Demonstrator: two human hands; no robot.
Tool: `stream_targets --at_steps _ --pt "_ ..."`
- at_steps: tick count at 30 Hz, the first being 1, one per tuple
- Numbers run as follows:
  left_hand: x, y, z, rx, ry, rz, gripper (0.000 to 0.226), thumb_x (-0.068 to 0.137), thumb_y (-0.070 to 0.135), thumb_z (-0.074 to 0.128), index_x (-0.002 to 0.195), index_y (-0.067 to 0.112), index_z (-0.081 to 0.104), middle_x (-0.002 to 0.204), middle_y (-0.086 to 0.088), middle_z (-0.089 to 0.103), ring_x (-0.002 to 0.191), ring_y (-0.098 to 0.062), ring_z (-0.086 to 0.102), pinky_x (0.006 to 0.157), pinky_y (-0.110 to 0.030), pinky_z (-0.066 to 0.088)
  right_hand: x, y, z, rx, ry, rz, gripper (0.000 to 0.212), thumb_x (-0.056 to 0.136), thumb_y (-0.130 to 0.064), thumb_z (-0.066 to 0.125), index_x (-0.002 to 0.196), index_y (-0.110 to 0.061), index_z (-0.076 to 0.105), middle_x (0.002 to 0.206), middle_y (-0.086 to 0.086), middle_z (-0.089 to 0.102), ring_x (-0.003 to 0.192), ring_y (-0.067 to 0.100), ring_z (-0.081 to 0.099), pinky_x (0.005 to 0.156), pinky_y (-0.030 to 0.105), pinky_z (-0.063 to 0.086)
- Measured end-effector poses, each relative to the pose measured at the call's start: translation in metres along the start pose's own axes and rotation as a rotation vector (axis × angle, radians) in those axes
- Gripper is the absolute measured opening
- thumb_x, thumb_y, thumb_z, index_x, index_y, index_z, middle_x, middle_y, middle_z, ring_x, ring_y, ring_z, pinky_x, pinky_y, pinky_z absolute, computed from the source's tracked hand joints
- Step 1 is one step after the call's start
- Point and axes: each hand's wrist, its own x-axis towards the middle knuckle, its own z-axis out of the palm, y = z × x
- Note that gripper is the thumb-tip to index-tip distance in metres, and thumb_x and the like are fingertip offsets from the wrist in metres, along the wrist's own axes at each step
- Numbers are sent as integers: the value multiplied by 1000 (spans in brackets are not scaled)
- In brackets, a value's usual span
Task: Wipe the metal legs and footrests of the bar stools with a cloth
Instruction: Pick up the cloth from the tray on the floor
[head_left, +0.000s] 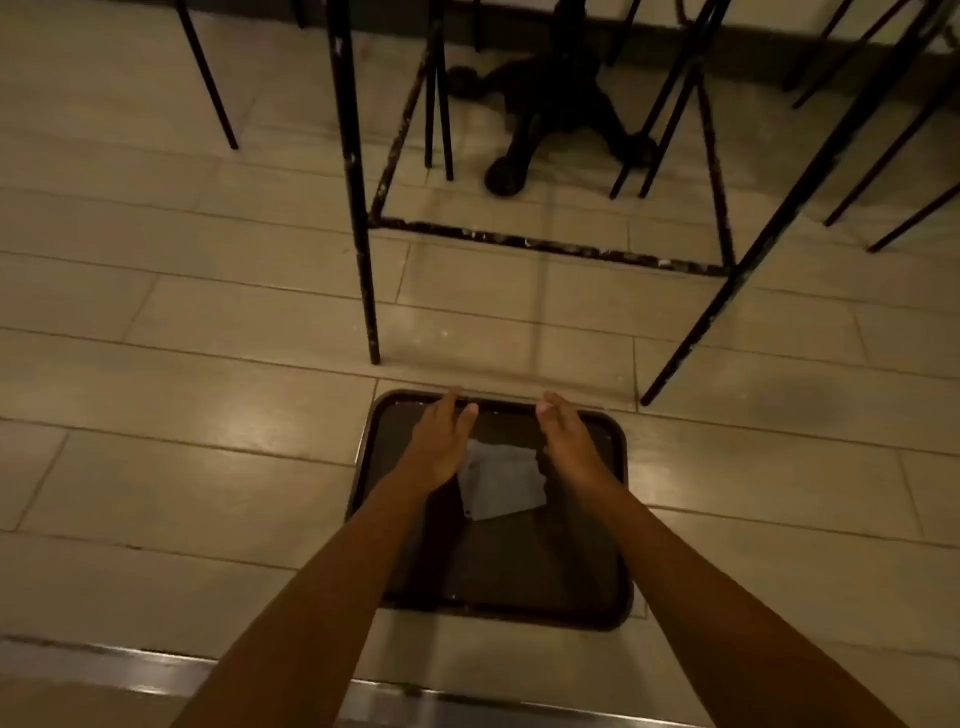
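Observation:
A grey cloth (503, 483) lies flat on a dark brown tray (519, 582) that sits on the tiled floor. My left hand (441, 441) hovers over the tray's far left part with straight fingers, holding nothing. My right hand (566, 441) is stretched out over the tray just right of the cloth, fingers straight. Beyond the tray stands a bar stool with black metal legs: a near left leg (358, 208), a near right leg (753, 260) and a scuffed footrest bar (545, 244) between them.
More black stool legs stand at the far left (208, 78) and far right (893, 150). A black table base (550, 114) sits behind the stool. A metal strip (104, 665) crosses the floor near me. A dark wall skirting runs along the back.

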Motion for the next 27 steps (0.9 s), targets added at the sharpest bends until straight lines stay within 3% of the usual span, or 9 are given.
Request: stream_targets --at_steps 6,9,12,15,17,21,24,27 --pt "29 -51 40 -133 -7 -164 51 99 31 33 143 7 27 149 -14 31 137 -27 30 111 -33 24 37 67 16 -84 19 77 42 97 -27 40 137 -13 38 142 8 40 130 22 39 104 30 32" --pt "39 -72 54 -200 -3 -234 51 99 33 34 143 8 26 148 -14 32 135 -28 33 112 -38 28 56 95 19 -147 51 102 41 97 -28 41 135 -13 41 140 9 42 129 26 40 108 37 33" --pt "46 -88 66 -250 23 -314 47 99 32 36 139 8 33 139 -16 43 125 -30 44 104 -43 39 69 117 22 -221 95 136 41 95 -31 44 133 -17 44 138 9 43 129 29 38 108 45 35" --pt "54 -100 76 -327 60 -378 45 97 32 42 135 9 38 133 -11 47 120 -29 48 102 -43 42 82 132 24 -259 136 179 42 93 -30 49 133 -18 45 138 11 43 128 30 39 108 43 35" --pt "56 -103 83 -380 79 -393 35 96 32 46 123 10 45 117 -3 51 108 -21 50 97 -37 44 87 136 26 -276 167 203 44 91 -29 53 132 -17 46 137 13 42 126 31 40 106 39 36" --pt "59 -102 92 -395 36 -398 26 90 31 56 107 11 57 111 -9 62 99 -23 59 90 -41 51 87 135 34 -98 118 272 50 86 -14 60 132 -10 42 133 14 45 118 29 47 84 28 42" --pt "56 -99 91 -403 -12 -409 32 86 23 63 111 4 60 109 -12 64 98 -25 62 85 -36 53 81 130 38 -19 82 310 53 83 -2 61 131 -7 42 131 16 48 114 30 51 85 31 44" --pt "49 -96 84 -488 -99 -421 31 86 16 63 113 1 59 114 -16 62 102 -25 61 87 -34 52 73 123 39 128 4 336 34 84 3 57 117 -6 54 123 19 55 100 28 58 79 34 50"
